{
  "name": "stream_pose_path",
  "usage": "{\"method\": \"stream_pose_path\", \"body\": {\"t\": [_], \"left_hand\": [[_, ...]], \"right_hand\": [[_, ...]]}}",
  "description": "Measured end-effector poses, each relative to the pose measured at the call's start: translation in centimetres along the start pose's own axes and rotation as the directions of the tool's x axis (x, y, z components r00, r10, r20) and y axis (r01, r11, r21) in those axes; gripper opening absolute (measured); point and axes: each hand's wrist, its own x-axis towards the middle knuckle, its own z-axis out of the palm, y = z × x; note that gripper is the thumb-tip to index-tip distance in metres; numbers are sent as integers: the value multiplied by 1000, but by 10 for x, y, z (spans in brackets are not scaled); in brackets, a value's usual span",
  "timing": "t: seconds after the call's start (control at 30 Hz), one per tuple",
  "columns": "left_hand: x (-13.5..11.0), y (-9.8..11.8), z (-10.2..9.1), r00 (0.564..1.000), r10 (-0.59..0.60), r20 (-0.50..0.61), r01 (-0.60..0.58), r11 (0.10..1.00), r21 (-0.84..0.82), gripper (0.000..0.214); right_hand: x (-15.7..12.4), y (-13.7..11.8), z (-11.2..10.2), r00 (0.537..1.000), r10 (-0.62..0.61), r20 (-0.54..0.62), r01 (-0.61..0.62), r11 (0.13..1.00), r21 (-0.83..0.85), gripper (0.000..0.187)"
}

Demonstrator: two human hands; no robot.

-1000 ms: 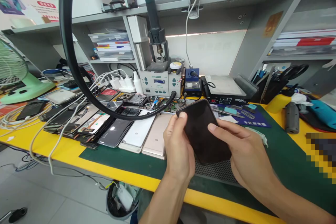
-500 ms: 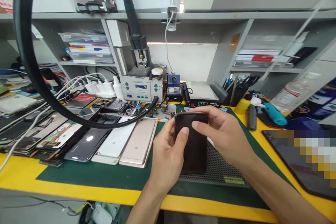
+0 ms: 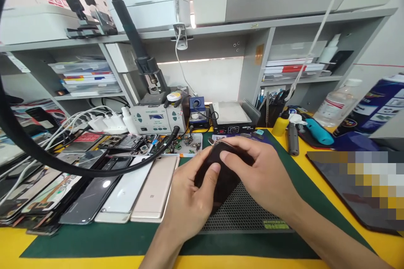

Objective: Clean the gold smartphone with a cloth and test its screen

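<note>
Both my hands hold a black phone (image 3: 221,176) just above a perforated black pad (image 3: 243,214) on the green mat (image 3: 94,239). My left hand (image 3: 189,197) grips its left edge, thumb laid on the dark face. My right hand (image 3: 259,172) wraps over the top end, fingers curled across the face. Most of the phone is hidden by my fingers.
A row of phones (image 3: 126,193) lies left of my hands, with more stacked screens further left. Behind stand a rework station (image 3: 158,119), a hot plate (image 3: 233,117), a yellow bottle (image 3: 279,125) and a teal tool (image 3: 317,131). A thick black hose (image 3: 94,172) arcs across the left.
The phone has come down and tilted flatter toward the pad. My right hand has closed further over its top end. The view has swung right and lifted.
</note>
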Motion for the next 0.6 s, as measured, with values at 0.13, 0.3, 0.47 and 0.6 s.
{"method": "stream_pose_path", "body": {"t": [0.13, 0.3, 0.47, 0.6], "left_hand": [[-2, -3, 2, 996, 84, 14, -85, 991, 105, 35], [-2, -5, 0, 992, 121, 37, -125, 981, 150, 41], [-3, -5, 0, 988, 145, 50, -152, 973, 171, 42], [-3, -3, 1, 985, 168, 44, -173, 964, 203, 41]], "right_hand": [[-2, 0, 3, 998, -16, -63, 17, 1000, 18, 22], [-3, 1, 4, 995, -41, -96, 43, 999, 22, 17], [-4, 1, 6, 990, -54, -128, 57, 998, 20, 14], [-3, 0, 8, 989, -50, -140, 55, 998, 34, 16]]}}
